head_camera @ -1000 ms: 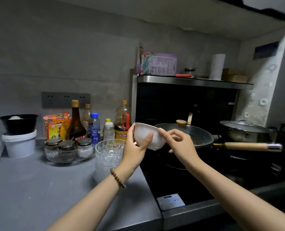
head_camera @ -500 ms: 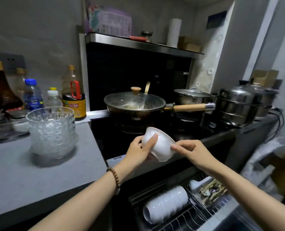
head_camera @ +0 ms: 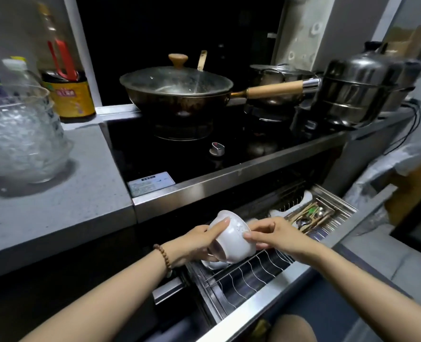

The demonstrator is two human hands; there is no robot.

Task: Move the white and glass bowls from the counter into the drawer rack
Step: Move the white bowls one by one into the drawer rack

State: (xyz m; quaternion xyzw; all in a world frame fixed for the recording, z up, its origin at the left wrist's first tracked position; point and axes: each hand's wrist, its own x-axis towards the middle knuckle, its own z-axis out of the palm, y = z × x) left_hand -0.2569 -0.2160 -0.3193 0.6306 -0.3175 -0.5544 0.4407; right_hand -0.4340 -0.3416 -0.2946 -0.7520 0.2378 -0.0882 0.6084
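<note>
Both hands hold a white bowl (head_camera: 234, 236) tipped on its side, just above the wire drawer rack (head_camera: 249, 275) pulled out under the stove. My left hand (head_camera: 199, 239) grips its left side, my right hand (head_camera: 276, 234) its right side. Under it, part of another white bowl (head_camera: 212, 264) shows in the rack; the rest of that row is hidden by the held bowl. A stack of glass bowls (head_camera: 19, 134) stands on the grey counter (head_camera: 64, 208) at the left.
A lidded wok (head_camera: 177, 90) with a wooden handle sits on the black stove, steel pots (head_camera: 357, 90) to its right. Bottles (head_camera: 69, 90) stand behind the glass bowls. The drawer's right part holds a cutlery tray (head_camera: 315, 215). The drawer's steel front edge (head_camera: 266, 307) juts toward me.
The white bowl went from above the stove down to the open drawer rack, held by both hands. The view tilted down and right, showing the drawer.
</note>
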